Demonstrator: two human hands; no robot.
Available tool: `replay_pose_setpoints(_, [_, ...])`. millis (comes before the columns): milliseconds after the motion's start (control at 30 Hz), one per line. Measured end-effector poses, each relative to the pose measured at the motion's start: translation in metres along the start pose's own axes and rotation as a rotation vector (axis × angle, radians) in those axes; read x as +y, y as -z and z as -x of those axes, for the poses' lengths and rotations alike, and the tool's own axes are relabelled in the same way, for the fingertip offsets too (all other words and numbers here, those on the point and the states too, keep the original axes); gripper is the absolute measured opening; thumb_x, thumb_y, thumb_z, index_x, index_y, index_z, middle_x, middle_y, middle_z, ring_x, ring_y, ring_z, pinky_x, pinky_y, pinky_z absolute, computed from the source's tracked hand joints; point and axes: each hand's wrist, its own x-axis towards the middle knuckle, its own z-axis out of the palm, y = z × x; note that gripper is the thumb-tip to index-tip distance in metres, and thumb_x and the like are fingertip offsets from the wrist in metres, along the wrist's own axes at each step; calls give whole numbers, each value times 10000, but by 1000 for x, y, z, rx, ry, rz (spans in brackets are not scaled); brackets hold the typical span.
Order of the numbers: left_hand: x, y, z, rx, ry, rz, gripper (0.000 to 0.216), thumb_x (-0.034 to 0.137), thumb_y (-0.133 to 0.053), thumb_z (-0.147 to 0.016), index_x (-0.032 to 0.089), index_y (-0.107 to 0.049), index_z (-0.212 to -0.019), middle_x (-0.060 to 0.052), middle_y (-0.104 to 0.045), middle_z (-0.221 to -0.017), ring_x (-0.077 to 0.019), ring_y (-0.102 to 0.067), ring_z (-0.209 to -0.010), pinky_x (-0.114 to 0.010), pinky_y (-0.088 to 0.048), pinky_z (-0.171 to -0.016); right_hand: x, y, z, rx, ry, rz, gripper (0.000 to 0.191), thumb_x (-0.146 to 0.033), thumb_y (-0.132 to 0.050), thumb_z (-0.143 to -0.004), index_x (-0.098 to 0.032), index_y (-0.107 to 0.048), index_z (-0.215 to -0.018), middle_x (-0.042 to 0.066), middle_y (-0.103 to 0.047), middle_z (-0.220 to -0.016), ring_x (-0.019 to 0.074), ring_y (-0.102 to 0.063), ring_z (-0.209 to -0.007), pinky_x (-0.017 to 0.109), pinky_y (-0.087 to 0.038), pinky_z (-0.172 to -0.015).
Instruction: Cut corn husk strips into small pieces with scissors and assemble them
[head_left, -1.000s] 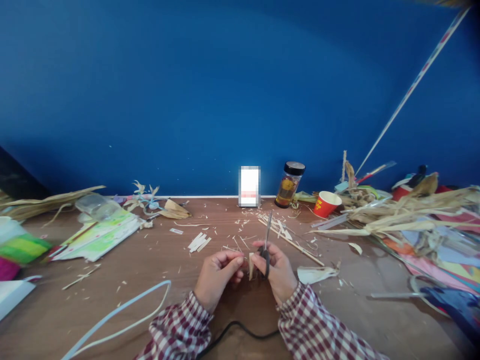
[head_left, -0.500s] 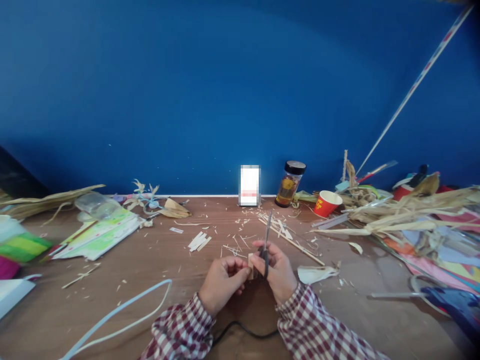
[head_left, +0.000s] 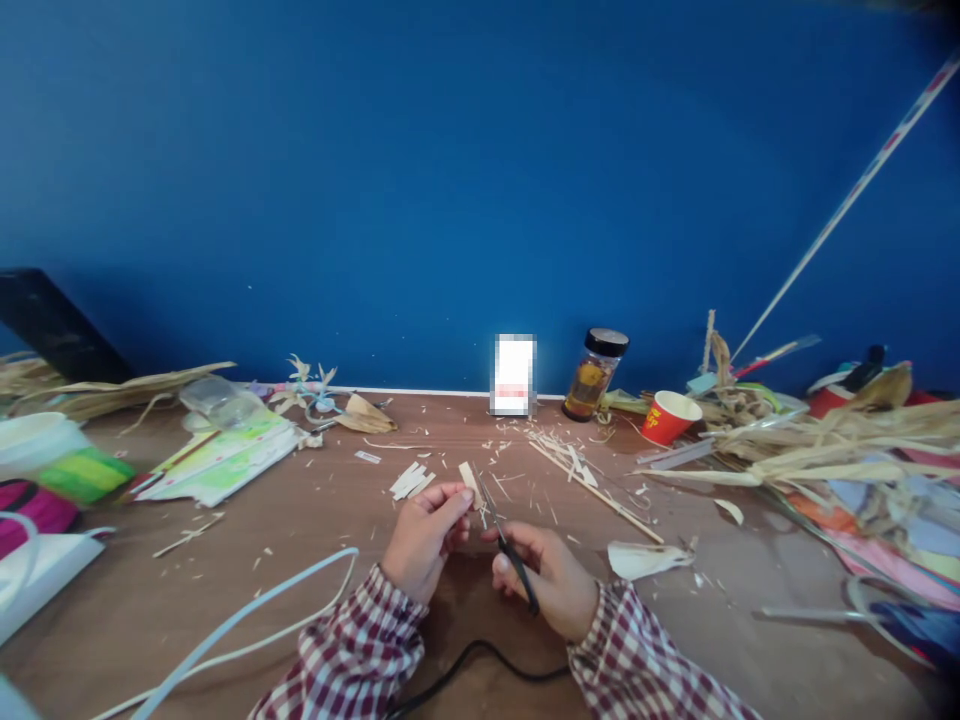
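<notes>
Between its thumb and fingers, my left hand (head_left: pixel 429 530) pinches a pale flat strip of husk-like material (head_left: pixel 469 478), held upright above the table. My right hand (head_left: pixel 546 572) grips black-handled scissors (head_left: pixel 517 560), whose blades point up and left, close beside the strip's right edge. Whether the blades touch the strip, I cannot tell. Just beyond my left hand lies a small pile of pale cut strips (head_left: pixel 411 481). Thin slivers are scattered around both hands.
A jar with a black lid (head_left: pixel 596 375) and a red paper cup (head_left: pixel 670 417) stand at the back. Dried husks (head_left: pixel 840 450) are heaped at right, near a blue glue gun (head_left: pixel 915 625). A white cable (head_left: pixel 247 615) loops at front left.
The scissors have swung from upright to tilting left, with the blades now by the strip. My hands have drawn apart, and my left hand has raised the strip. The view has shifted slightly left.
</notes>
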Motion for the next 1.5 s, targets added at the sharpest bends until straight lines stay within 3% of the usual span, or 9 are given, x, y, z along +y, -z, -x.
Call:
replay_pose_setpoints(200, [-3, -1, -1, 5, -40, 10, 227, 290, -721, -570, 124, -617, -685, 30, -578, -584, -27, -445, -432, -146, -353, -416, -4, 2, 1, -50, -21, 16, 364, -416, -582, -744, -159, -598, -1002, 1, -596, -603, 110, -535, -523, 218, -422, -515])
replay_pose_setpoints(1500, [-7, 2, -4, 34, -38, -2, 242, 284, -732, -554, 113, -621, -684, 4, -605, -594, -37, -464, -448, -144, -388, -415, -2, 4, 0, -52, -76, 49, 337, -405, -555, -758, -125, -565, -945, -25, -553, -534, 79, -498, -454, 195, -424, -460])
